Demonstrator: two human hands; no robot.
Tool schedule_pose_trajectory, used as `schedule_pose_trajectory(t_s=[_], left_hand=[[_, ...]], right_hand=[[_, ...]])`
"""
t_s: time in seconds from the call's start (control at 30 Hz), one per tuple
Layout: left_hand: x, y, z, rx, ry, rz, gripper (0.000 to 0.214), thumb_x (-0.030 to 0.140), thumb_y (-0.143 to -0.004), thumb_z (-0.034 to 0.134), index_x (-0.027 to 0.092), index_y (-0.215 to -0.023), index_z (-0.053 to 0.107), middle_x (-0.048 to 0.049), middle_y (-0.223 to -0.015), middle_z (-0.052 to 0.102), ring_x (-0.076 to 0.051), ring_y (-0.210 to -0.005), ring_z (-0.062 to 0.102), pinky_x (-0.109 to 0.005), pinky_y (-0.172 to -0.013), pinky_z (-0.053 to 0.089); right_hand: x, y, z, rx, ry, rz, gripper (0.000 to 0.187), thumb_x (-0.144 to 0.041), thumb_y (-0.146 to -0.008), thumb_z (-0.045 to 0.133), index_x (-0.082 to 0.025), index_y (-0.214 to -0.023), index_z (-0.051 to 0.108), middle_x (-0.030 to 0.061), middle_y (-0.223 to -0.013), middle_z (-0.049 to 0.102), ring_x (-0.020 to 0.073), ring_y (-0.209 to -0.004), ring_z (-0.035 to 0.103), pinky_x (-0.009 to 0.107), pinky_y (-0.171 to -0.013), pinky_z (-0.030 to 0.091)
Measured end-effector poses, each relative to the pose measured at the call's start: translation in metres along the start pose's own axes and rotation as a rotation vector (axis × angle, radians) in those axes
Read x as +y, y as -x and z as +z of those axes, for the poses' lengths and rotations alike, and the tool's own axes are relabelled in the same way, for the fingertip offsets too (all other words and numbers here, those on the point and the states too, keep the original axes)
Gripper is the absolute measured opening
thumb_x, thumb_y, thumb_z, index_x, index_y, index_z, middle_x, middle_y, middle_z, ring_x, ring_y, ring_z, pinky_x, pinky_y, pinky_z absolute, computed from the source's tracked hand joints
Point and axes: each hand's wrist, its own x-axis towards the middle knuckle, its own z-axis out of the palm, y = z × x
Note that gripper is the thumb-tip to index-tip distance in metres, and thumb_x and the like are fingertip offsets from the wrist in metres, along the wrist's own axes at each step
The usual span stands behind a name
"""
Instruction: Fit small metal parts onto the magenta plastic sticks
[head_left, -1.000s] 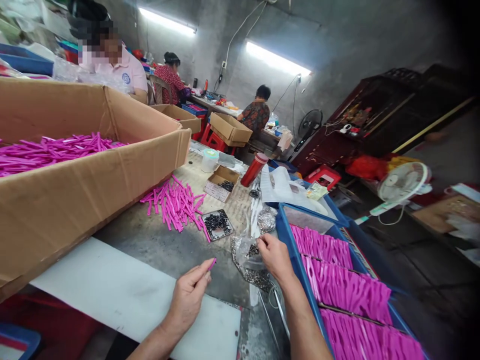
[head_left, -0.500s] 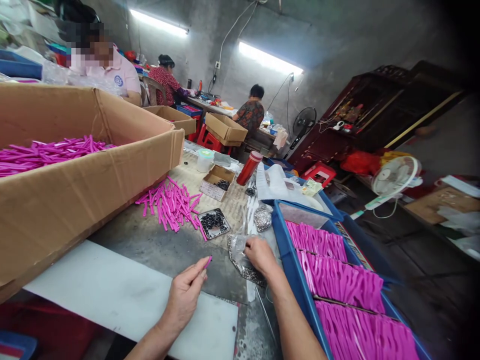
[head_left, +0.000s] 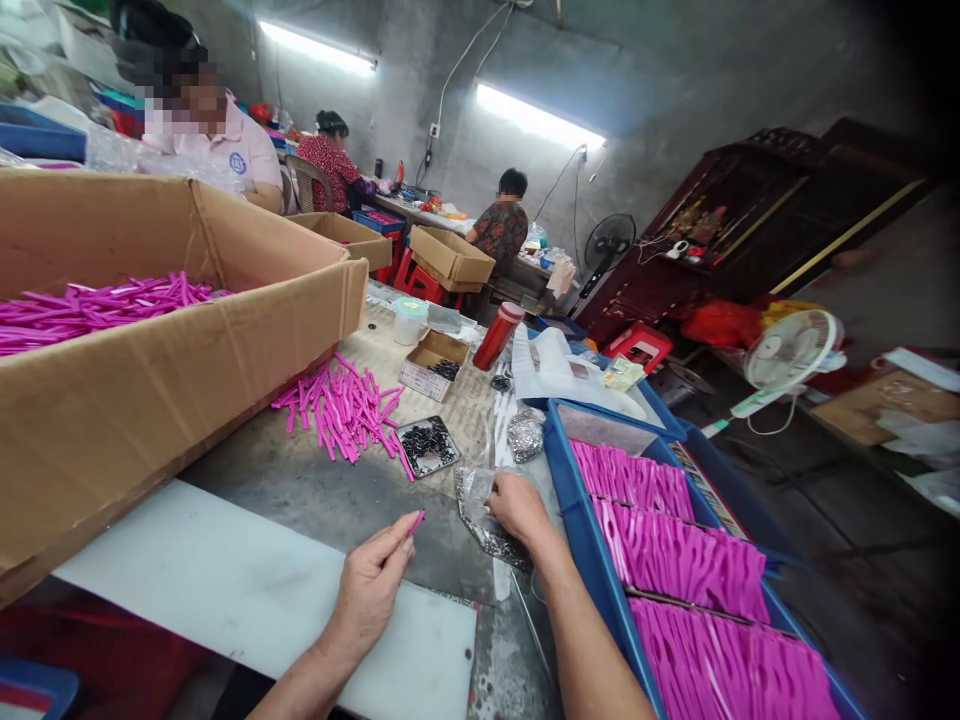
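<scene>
Between the thumb and fingers of my left hand (head_left: 377,570) is a slim magenta plastic stick (head_left: 417,522), mostly hidden, with only its end showing. My right hand (head_left: 519,508) is closed, fingertips down at a clear plastic bag (head_left: 480,488) of small shiny metal parts (head_left: 499,545); whatever it pinches is hidden. Just beyond my hands lies a square metal tray (head_left: 448,456) with small black pieces (head_left: 424,440) in it. A loose pile of magenta sticks (head_left: 341,405) lies to the left of that tray.
A large cardboard box (head_left: 172,350) of magenta sticks stands at left. On the right, a blue crate (head_left: 555,430) holds rows of magenta pieces (head_left: 690,570). A small carton (head_left: 424,382), a red flask (head_left: 498,337) and a lidded tub (head_left: 409,322) stand farther back. Several people sit beyond.
</scene>
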Motion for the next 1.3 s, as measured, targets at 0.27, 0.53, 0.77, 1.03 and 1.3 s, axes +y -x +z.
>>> schedule_pose_trajectory(t_s=[0.27,0.53,0.77,1.03,1.3], left_hand=[[0.000,0.000,-0.001,-0.010,-0.024,-0.014,0.031,0.026,-0.066,0.054,0.016,-0.093,0.065,-0.0053,-0.088,0.067,-0.016,-0.071,0.060,-0.024,-0.066,0.050],[0.003,0.000,0.001,-0.019,-0.006,-0.047,0.032,0.028,-0.066,0.054,0.016,-0.094,0.064,-0.0061,-0.094,0.065,-0.018,-0.079,0.060,-0.024,-0.066,0.051],[0.005,0.000,0.001,-0.014,0.021,-0.062,0.032,0.027,-0.065,0.055,0.014,-0.092,0.065,-0.0067,-0.095,0.065,-0.019,-0.079,0.060,-0.024,-0.064,0.051],[0.004,0.000,0.001,0.001,0.006,-0.030,0.030,0.028,-0.064,0.056,0.016,-0.091,0.066,-0.0056,-0.092,0.066,-0.017,-0.072,0.061,-0.024,-0.064,0.051],[0.005,-0.001,0.001,0.022,-0.002,-0.028,0.031,0.029,-0.063,0.058,0.016,-0.089,0.067,-0.0058,-0.088,0.067,-0.016,-0.066,0.062,-0.025,-0.062,0.052]], right_hand=[[0.003,0.007,-0.006,0.099,-0.148,-0.040,0.021,-0.016,-0.068,0.039,-0.015,-0.066,0.059,0.0064,-0.067,0.062,0.0168,-0.064,0.054,0.023,-0.054,0.032],[0.007,0.025,-0.008,0.233,-0.573,-0.090,0.018,-0.026,-0.070,0.037,-0.016,-0.060,0.048,-0.0023,-0.054,0.046,0.0122,-0.053,0.043,0.022,-0.050,0.031],[0.006,0.034,-0.007,0.079,-1.536,-0.021,0.015,-0.027,-0.058,0.057,-0.015,-0.056,0.048,-0.0068,-0.046,0.038,0.0058,-0.040,0.029,0.019,-0.041,0.021],[0.005,0.042,-0.014,-0.191,-1.961,-0.074,0.011,-0.021,-0.060,0.059,-0.015,-0.059,0.050,-0.0050,-0.049,0.044,0.0021,-0.036,0.021,0.019,-0.040,0.020],[0.007,0.043,-0.009,-0.298,-2.047,-0.069,0.010,-0.021,-0.063,0.056,-0.017,-0.063,0.047,-0.0058,-0.053,0.040,0.0025,-0.037,0.020,0.017,-0.039,0.022]])
